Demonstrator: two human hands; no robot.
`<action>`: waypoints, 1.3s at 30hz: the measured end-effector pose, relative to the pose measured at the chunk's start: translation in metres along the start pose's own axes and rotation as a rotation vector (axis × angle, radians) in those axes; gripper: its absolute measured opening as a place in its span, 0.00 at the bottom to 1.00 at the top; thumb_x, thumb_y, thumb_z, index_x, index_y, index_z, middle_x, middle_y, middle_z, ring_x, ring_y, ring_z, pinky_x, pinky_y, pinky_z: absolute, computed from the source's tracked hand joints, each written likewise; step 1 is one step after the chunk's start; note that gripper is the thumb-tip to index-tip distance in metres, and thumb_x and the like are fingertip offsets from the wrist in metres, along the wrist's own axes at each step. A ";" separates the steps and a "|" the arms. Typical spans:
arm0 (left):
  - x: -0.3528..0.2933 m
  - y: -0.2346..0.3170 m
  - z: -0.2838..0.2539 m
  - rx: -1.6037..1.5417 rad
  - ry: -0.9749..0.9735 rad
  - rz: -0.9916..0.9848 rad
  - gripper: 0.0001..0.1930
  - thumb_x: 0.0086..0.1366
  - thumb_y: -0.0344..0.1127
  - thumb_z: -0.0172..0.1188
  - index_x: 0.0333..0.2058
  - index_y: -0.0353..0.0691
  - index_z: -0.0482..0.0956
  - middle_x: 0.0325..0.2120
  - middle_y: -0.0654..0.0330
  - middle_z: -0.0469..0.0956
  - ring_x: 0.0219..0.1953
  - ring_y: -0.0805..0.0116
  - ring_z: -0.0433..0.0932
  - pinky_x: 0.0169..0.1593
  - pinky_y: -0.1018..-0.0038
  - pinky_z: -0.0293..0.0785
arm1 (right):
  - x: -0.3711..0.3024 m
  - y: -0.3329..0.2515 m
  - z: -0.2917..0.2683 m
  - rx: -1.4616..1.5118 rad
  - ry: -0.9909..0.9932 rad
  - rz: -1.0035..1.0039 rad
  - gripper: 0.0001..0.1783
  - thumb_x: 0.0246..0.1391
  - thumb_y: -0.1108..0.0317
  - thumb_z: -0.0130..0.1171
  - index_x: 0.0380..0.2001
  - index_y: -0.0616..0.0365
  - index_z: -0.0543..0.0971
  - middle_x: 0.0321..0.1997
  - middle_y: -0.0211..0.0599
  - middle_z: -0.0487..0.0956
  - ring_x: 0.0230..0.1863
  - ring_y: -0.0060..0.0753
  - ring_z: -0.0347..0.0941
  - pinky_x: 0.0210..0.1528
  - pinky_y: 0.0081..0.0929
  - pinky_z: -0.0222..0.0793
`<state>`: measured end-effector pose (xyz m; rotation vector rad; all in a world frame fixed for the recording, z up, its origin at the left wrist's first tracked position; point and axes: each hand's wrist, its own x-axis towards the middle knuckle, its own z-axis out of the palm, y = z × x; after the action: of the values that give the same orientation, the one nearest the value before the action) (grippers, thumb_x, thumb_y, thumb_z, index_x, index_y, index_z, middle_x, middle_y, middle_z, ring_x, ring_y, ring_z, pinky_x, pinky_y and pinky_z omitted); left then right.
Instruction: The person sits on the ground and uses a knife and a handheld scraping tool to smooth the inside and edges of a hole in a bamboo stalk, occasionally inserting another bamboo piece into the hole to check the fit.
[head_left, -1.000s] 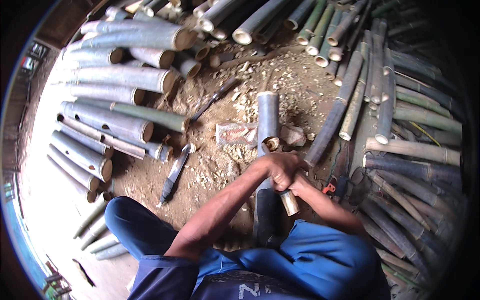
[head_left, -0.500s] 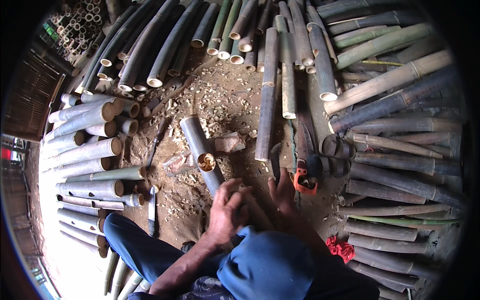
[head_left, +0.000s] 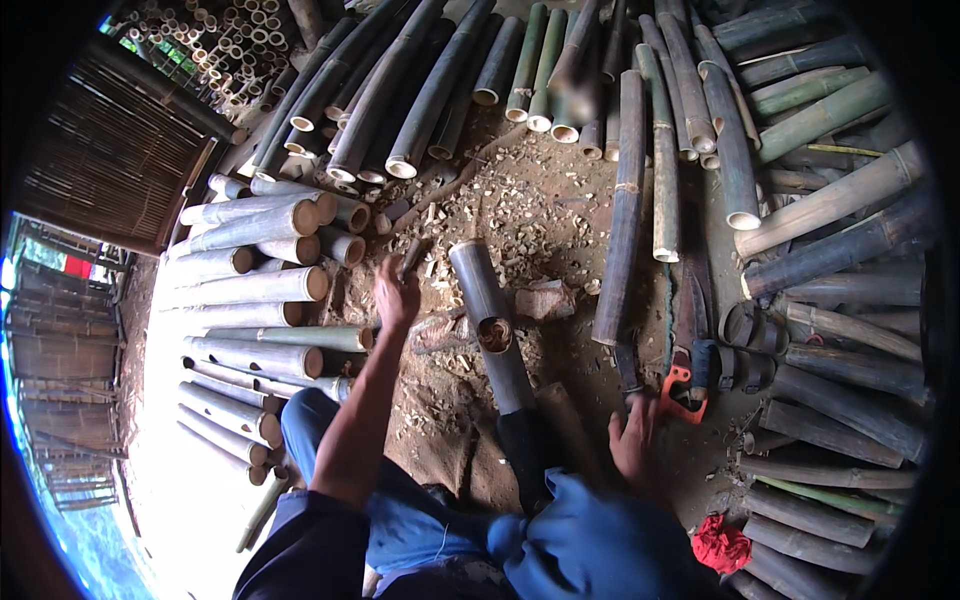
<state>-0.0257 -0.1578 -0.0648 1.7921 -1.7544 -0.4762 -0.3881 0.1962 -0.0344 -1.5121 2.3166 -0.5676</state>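
My left hand [head_left: 398,296] reaches out in front of the stacked bamboo on the left. Its fingers close on a long thin tool with a dark handle [head_left: 411,258]; the rest of that tool is hidden. Low on the right, my right hand [head_left: 633,440] lies by a dark-bladed knife [head_left: 626,366], thumb spread and fingertips near its handle end. Between my arms a dark bamboo tube [head_left: 482,290] slants toward me. It has a round opening cut in its upper side, with pale shavings in it. The tube's near end runs in between my legs.
Bricks [head_left: 545,300] lie beside the tube among scattered wood chips. A saw with an orange handle [head_left: 684,392] is right of my right hand. Bamboo lengths [head_left: 268,284] are stacked left, ahead and right [head_left: 840,315]. A red cloth [head_left: 721,543] lies at the lower right.
My left hand has left the tube and stretched forward to the thin tool on the left. My right hand stays by the knife, its fingers looser. The whole view has shifted.
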 end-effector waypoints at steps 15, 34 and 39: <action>0.057 -0.003 0.022 -0.087 -0.052 0.136 0.19 0.68 0.34 0.62 0.48 0.36 0.62 0.40 0.37 0.73 0.42 0.35 0.75 0.44 0.48 0.73 | -0.126 0.015 -0.024 0.265 -0.315 0.206 0.35 0.57 0.53 0.66 0.60 0.63 0.67 0.46 0.55 0.78 0.54 0.54 0.74 0.60 0.50 0.70; -0.166 0.245 0.033 -0.080 -0.737 0.542 0.17 0.57 0.39 0.69 0.45 0.45 0.81 0.39 0.54 0.83 0.44 0.49 0.83 0.44 0.55 0.80 | -0.030 -0.007 -0.093 1.317 -0.349 0.640 0.45 0.47 0.61 0.71 0.65 0.61 0.61 0.40 0.46 0.79 0.32 0.42 0.82 0.36 0.43 0.84; -0.154 0.232 0.046 -0.042 -0.681 0.502 0.15 0.59 0.44 0.68 0.43 0.47 0.83 0.36 0.53 0.83 0.41 0.48 0.84 0.43 0.54 0.79 | -0.027 -0.004 -0.083 1.201 -0.275 0.692 0.45 0.45 0.71 0.73 0.65 0.59 0.61 0.37 0.42 0.78 0.30 0.37 0.81 0.32 0.40 0.84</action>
<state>-0.2461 -0.0053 0.0231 1.1422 -2.5217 -0.9656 -0.4133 0.2324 0.0406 -0.1935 1.5320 -1.1249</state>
